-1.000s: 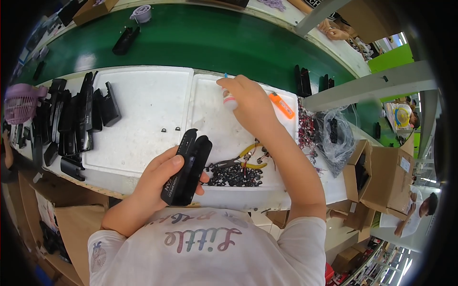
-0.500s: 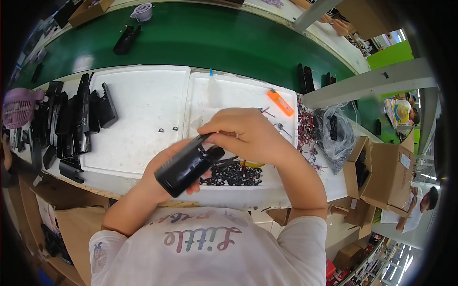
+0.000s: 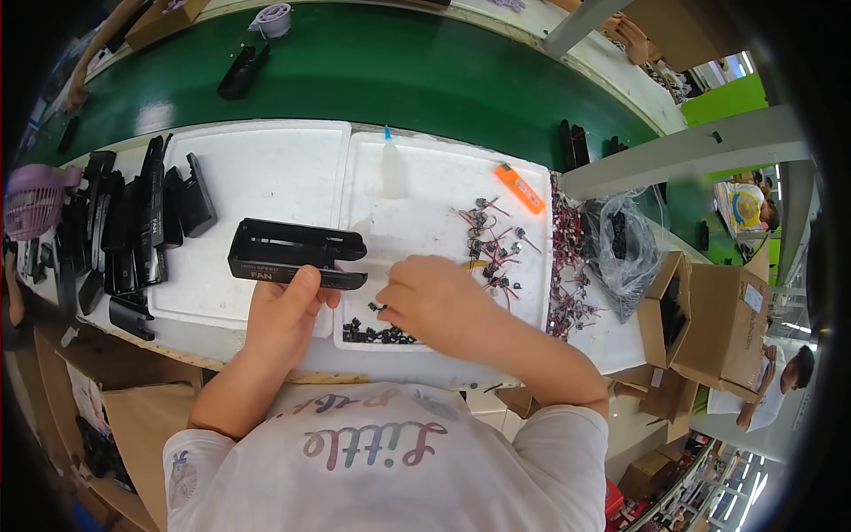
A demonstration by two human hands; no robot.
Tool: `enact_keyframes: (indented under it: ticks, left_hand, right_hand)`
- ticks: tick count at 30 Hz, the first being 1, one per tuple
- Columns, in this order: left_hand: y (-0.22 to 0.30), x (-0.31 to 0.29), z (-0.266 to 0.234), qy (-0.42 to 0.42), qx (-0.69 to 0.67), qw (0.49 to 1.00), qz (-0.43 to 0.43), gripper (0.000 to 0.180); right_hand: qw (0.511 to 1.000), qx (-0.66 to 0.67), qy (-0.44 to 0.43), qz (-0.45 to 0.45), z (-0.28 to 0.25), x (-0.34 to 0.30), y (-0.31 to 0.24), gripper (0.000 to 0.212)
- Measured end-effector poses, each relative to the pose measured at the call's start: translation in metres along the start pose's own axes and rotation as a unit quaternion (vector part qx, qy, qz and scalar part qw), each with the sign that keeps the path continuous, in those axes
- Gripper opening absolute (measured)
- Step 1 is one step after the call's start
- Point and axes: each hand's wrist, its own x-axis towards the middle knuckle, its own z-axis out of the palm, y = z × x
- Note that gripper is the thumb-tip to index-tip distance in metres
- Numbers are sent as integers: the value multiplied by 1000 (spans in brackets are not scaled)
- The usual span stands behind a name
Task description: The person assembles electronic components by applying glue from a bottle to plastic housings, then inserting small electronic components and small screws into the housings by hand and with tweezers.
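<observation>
My left hand (image 3: 288, 310) grips a long black plastic fan housing half (image 3: 253, 271) by its near side, thumb on the outer wall. Its hollow inside faces up and its forked end points right. Above a heap of small black plastic parts (image 3: 370, 336) is my right hand (image 3: 434, 297), its fingers pinched together. A small black piece shows at the fingertips, but whether they hold it cannot be made out. Part of the heap is hidden under this hand. Small switch-like parts with red wires (image 3: 489, 244) lie beyond it on the white foam tray (image 3: 425, 177).
Black housings (image 3: 133, 222) and a purple fan (image 3: 40, 202) crowd the left. An orange box cutter (image 3: 519, 189) and a blue-tipped bottle (image 3: 392, 168) lie on the tray. Rightward are wired parts, a clear bag (image 3: 620, 253) and cartons (image 3: 722, 328). A green conveyor belt (image 3: 355, 71) runs behind.
The housing has turned hollow side up and moved left in my left hand. My right hand has left it and come down to the small parts. Belt items have shifted slightly right.
</observation>
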Motion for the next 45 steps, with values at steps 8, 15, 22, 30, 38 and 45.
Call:
enact_keyframes:
  ticks: [8,15,22,30,38,45]
  left_hand:
    - [-3,-4,-4,-24,41,999,-12,34]
    - [12,-10,3,-142,72,985,-61,59]
    - [14,-14,10,-180,19,980,-79,64]
    - [12,-18,6,-177,38,983,-32,55]
    - [13,-16,16,-231,43,972,8,51]
    - [14,-19,26,-226,38,973,-30,54]
  right_hand:
    - [997,-68,29,-32,24,9,-5,11]
    - [959,219,161,81,-21,17,-4,18]
    - [971,103,197,-89,-23,19,2,19]
    - [961,141,220,-94,-20,17,1,18]
    - [957,162,231,73,-21,10,-16,16]
    - [928,251,229,154,-23,16,-21,10]
